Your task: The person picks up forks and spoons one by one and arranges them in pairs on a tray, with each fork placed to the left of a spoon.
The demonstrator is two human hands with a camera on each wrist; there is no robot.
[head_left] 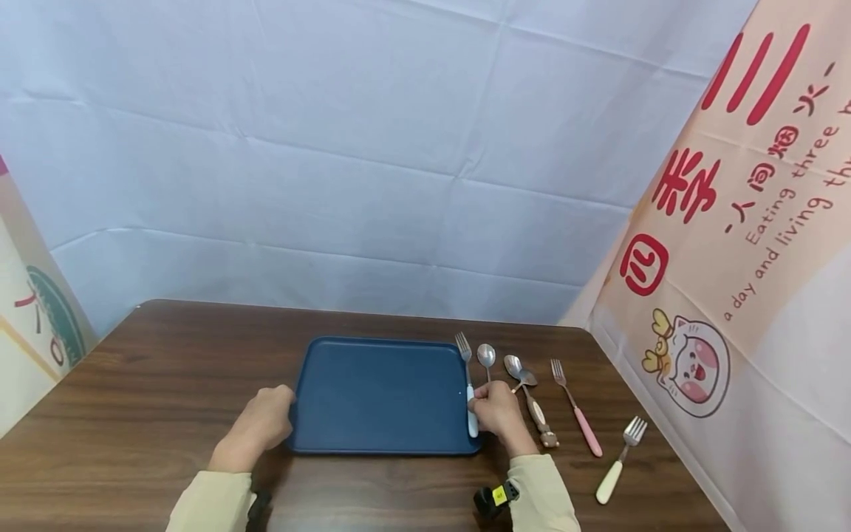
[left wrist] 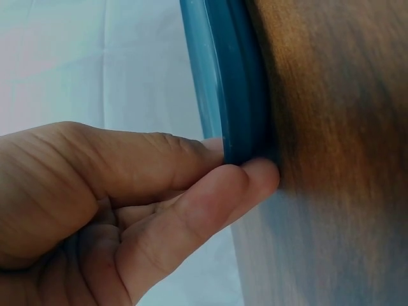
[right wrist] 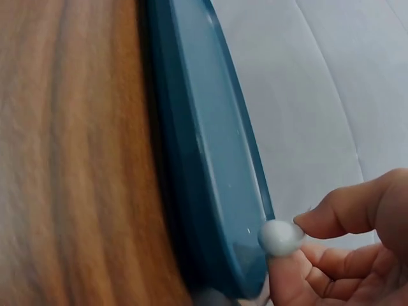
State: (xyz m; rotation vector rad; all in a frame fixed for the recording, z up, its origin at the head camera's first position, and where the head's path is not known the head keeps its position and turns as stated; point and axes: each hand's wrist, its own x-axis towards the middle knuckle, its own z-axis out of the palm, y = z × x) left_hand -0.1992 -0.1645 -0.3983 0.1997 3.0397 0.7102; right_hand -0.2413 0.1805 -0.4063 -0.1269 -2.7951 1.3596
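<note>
1. Head view: a blue tray (head_left: 379, 395) lies on the brown wooden table (head_left: 166, 384), with a hand at each of its short sides.
2. Left hand (head_left: 258, 423): at the tray's left edge. Left wrist view shows thumb and fingers pinching the rim near a corner.
3. Right hand (head_left: 497, 410): at the tray's right edge, grasping the white-handled fork (head_left: 471, 417). Right wrist view shows the rounded handle end between thumb and finger, just beside the tray rim.
4. Fork position: along the tray's right side, tines toward the far edge of the table, handle over the rim in head view. Cannot tell whether it touches the tray.
5. Right of the tray, near to far: a silver spoon (head_left: 487, 356), its lower part hidden by the right hand; a brown-handled spoon (head_left: 535, 414) crossing a darker spoon (head_left: 527, 377); a pink-handled fork (head_left: 578, 415); a cream-handled fork (head_left: 612, 479), nearest the right table edge.
6. Surroundings: pale cloth (head_left: 332, 185) behind the table; printed banner (head_left: 764, 222) at right.
</note>
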